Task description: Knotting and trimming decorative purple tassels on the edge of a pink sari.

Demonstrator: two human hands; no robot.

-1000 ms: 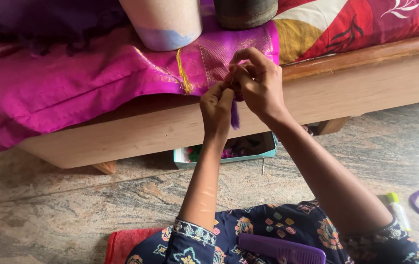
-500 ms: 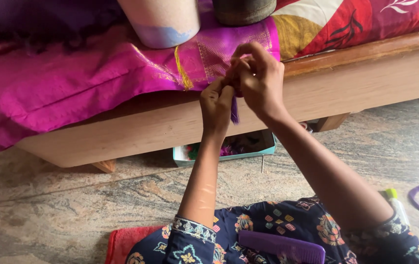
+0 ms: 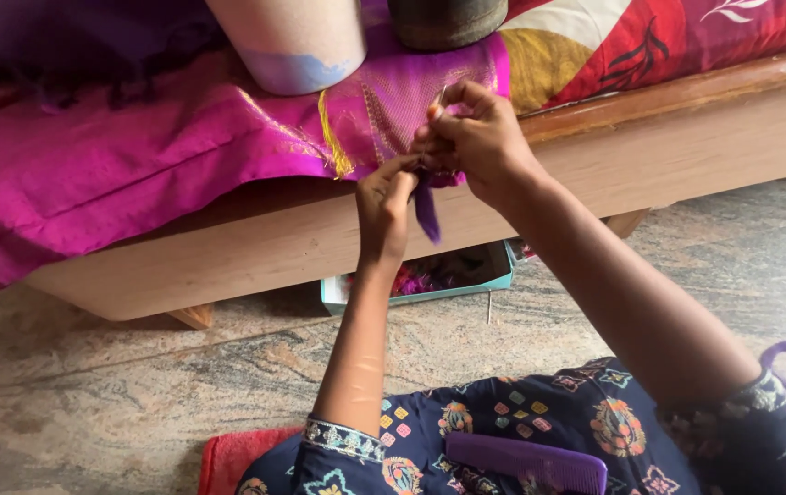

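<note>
Stone floor [image 3: 90,385] runs under a low wooden bed frame [image 3: 686,137], and over the frame's edge drapes a magenta cloth [image 3: 136,165] with a gold-woven border. Both hands meet at the cloth's hanging corner, just above the frame's front face.

Left hand [image 3: 386,197] comes up from below, thumb and forefinger pinched narrow on the corner, where a purple tassel [image 3: 427,209] hangs. Its long axis is near vertical, dropping straight down from the pinch, so it lies right of and just below the left fingertips. Right hand [image 3: 476,137] sits above and to the right, touching the left at the fingers; its fingers are curled close on the same edge and seem to hold something thin and pale, too small to tell. Of the two, the left is nearer the tassel's free end.

On the bed stand a pale cylinder [image 3: 292,41] and a dark pot [image 3: 448,20]. Below the frame lies an open teal box [image 3: 494,275] of bright threads. A purple comb [image 3: 526,463] rests on the lap.
</note>
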